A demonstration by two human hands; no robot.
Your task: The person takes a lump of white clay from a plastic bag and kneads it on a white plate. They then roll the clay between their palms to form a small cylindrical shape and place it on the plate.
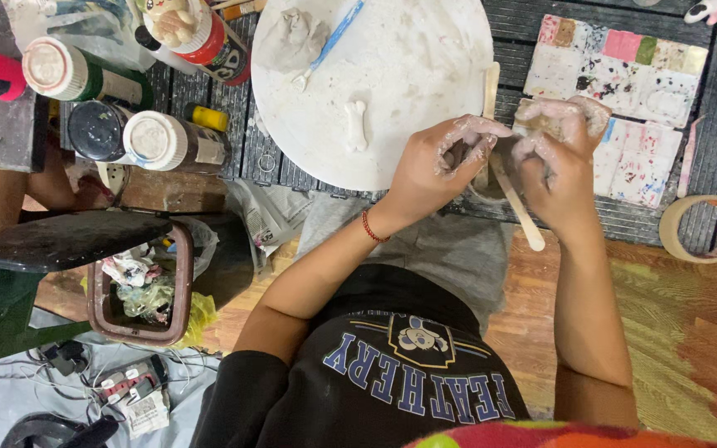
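At centre-right of frame, left hand (446, 162) & right hand (559, 153) are pinching a clay lump (541, 124) w/ curled fingers, shaping it beside the wooden stick (518, 207); next prob needs gentle smoothing.

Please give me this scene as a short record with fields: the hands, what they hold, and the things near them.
left hand: smeared with pale clay, fingers curled
right hand: clay-smeared, grips a wooden stick
round white board: carries a small clay bone, a grey clay lump and a blue tool
paint palette: beyond the right hand
tape roll: far right
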